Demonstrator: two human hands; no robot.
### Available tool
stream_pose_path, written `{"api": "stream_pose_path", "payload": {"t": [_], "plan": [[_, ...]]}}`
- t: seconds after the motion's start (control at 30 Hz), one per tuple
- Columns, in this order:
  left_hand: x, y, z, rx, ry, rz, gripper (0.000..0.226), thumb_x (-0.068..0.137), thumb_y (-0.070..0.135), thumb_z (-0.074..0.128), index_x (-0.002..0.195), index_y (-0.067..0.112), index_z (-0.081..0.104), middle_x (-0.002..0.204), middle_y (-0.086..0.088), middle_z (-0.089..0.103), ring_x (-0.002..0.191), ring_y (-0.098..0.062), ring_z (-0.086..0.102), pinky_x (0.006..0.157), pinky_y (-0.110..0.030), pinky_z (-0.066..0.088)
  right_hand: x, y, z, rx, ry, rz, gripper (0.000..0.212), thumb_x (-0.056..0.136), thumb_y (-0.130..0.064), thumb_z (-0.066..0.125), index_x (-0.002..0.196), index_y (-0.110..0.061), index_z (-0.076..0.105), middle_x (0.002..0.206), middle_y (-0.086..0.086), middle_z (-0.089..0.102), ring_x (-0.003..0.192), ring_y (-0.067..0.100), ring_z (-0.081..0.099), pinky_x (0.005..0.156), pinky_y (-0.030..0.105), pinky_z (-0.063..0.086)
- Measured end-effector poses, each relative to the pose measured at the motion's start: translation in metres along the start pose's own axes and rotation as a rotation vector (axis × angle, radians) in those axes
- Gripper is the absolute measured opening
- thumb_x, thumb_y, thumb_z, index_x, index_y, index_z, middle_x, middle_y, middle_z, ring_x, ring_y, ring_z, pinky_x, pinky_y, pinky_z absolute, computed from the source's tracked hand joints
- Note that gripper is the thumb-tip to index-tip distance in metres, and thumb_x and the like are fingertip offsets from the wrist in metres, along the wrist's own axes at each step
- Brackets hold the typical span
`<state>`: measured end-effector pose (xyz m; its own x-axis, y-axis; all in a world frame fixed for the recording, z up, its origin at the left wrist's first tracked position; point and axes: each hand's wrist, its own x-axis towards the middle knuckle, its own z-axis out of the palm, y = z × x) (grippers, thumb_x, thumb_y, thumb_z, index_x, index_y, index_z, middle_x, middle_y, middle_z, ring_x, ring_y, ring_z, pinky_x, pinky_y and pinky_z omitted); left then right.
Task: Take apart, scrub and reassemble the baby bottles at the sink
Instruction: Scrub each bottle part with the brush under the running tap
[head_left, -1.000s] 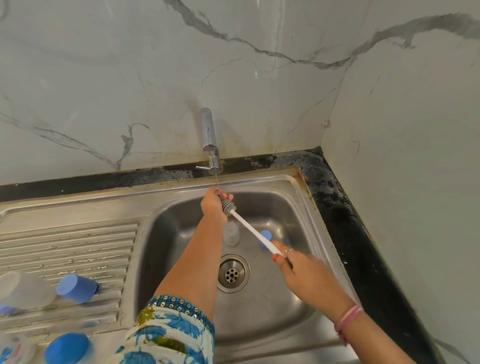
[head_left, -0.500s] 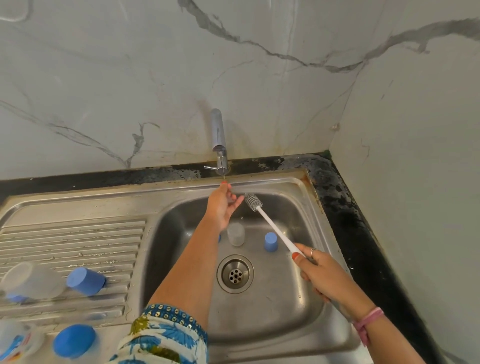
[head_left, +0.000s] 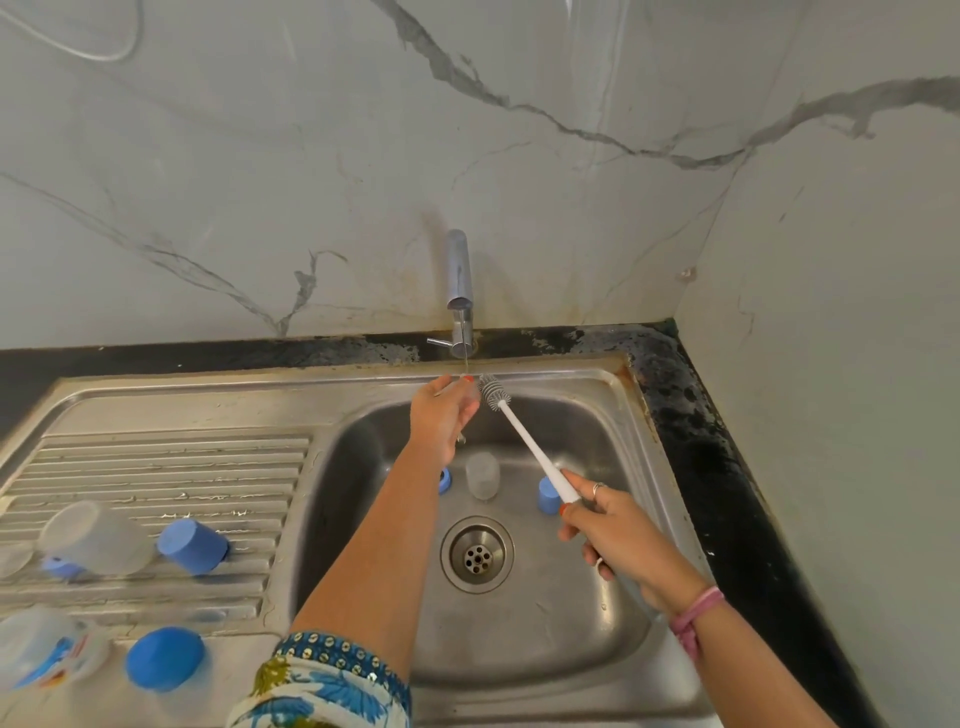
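My left hand reaches under the tap, its fingers fairly straight in a thin trickle of water. I see nothing gripped in it. My right hand grips the white handle of a bottle brush. The grey brush head sits just right of my left fingertips, close to the trickle. On the sink floor stand a clear bottle part, a blue cap and a blue ring half hidden by my left forearm.
The steel sink has its drain in the middle. On the drainboard to the left lie a clear bottle, a blue cap, another blue cap and a printed bottle. Walls close off the back and right.
My left hand let go of the brush head and opened under the tap. The brush head swung away to the right, then came back beside my fingertips.
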<state>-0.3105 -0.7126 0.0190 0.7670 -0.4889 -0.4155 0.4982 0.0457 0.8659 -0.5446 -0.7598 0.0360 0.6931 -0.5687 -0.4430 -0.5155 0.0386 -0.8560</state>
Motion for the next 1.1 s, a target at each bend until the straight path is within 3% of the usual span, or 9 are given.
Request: {"api": "stream_pose_path", "payload": {"t": [0.17,0.27,0.33,0.47,0.57,0.73,0.93,1.0,1.1], "plan": [[-0.010,0.004,-0.009,0.217,0.112,0.033,0.019,0.087,0.029,0.072,0.089,0.011,0.065,0.085,-0.009,0.070,0.081,-0.017,0.067,0.071,-0.024,0.057,0.000,-0.007,0.008,0.003,-0.002,-0.031,0.042,0.096,-0.015,0.052,0.122,-0.047,0.045,0.080,0.001,0.069,0.048,0.009,0.048,0.042,0.024,0.038],[-0.016,0.005,-0.015,0.390,0.132,0.097,0.020,0.087,0.033,0.071,0.075,0.017,0.066,0.075,-0.005,0.068,0.077,-0.018,0.063,0.080,-0.031,0.056,-0.004,-0.009,0.009,-0.017,-0.001,-0.042,0.040,0.097,-0.015,0.053,0.121,-0.046,0.046,0.081,0.003,0.069,0.049,0.009,0.048,0.042,0.024,0.039],[-0.020,0.008,-0.019,0.551,0.153,0.114,0.019,0.085,0.034,0.073,0.075,0.018,0.067,0.077,-0.002,0.069,0.078,-0.018,0.065,0.087,-0.035,0.055,-0.007,-0.010,0.009,-0.029,-0.011,-0.046,0.041,0.097,-0.014,0.052,0.122,-0.045,0.046,0.082,0.004,0.069,0.049,0.010,0.048,0.041,0.023,0.038],[-0.034,0.010,-0.031,1.003,0.111,0.125,0.017,0.078,0.027,0.077,0.092,0.018,0.072,0.083,0.005,0.065,0.076,-0.009,0.058,0.077,-0.023,0.044,-0.015,-0.009,0.012,-0.046,-0.024,-0.054,0.039,0.096,-0.011,0.051,0.113,-0.047,0.049,0.080,0.004,0.067,0.047,0.010,0.047,0.040,0.022,0.036],[-0.051,0.005,-0.038,1.137,0.097,0.134,0.022,0.077,0.030,0.076,0.066,0.020,0.060,0.083,-0.003,0.061,0.078,-0.016,0.057,0.074,-0.026,0.045,-0.021,-0.007,0.020,-0.064,-0.035,-0.036,0.035,0.095,-0.009,0.049,0.103,-0.043,0.056,0.077,0.004,0.065,0.044,0.009,0.046,0.041,0.024,0.034],[-0.073,0.000,-0.049,1.432,0.040,0.135,0.024,0.084,0.020,0.069,0.099,0.002,0.068,0.098,-0.014,0.067,0.101,-0.030,0.065,0.081,-0.032,0.052,-0.029,-0.002,0.036,-0.480,-0.003,-0.080,0.017,0.094,-0.014,0.043,0.103,-0.011,0.057,0.090,0.017,0.065,0.064,0.024,0.055,0.060,0.040,0.049],[-0.088,-0.001,-0.064,1.621,0.025,0.234,0.036,0.089,0.022,0.066,0.118,0.003,0.059,0.120,-0.015,0.060,0.112,-0.033,0.057,0.086,-0.036,0.048,-0.044,-0.008,0.062,-0.802,0.096,-0.170,0.037,0.100,-0.021,0.039,0.136,-0.017,0.042,0.092,0.010,0.063,0.079,0.027,0.058,0.067,0.031,0.041],[-0.091,0.006,-0.073,1.608,-0.003,0.253,0.039,0.086,0.024,0.069,0.119,0.004,0.060,0.120,-0.014,0.061,0.111,-0.032,0.057,0.087,-0.037,0.050,-0.048,-0.013,0.072,-0.808,0.098,-0.168,0.027,0.099,-0.020,0.040,0.124,-0.017,0.049,0.094,0.011,0.063,0.081,0.029,0.060,0.068,0.033,0.043],[-0.098,0.025,-0.090,1.532,-0.052,0.271,0.043,0.083,0.025,0.074,0.118,0.003,0.064,0.118,-0.014,0.064,0.108,-0.030,0.061,0.090,-0.036,0.051,-0.053,-0.024,0.094,-0.522,0.086,-0.137,0.013,0.095,-0.014,0.043,0.097,-0.018,0.055,0.083,0.011,0.064,0.060,0.019,0.056,0.055,0.033,0.047]]}}
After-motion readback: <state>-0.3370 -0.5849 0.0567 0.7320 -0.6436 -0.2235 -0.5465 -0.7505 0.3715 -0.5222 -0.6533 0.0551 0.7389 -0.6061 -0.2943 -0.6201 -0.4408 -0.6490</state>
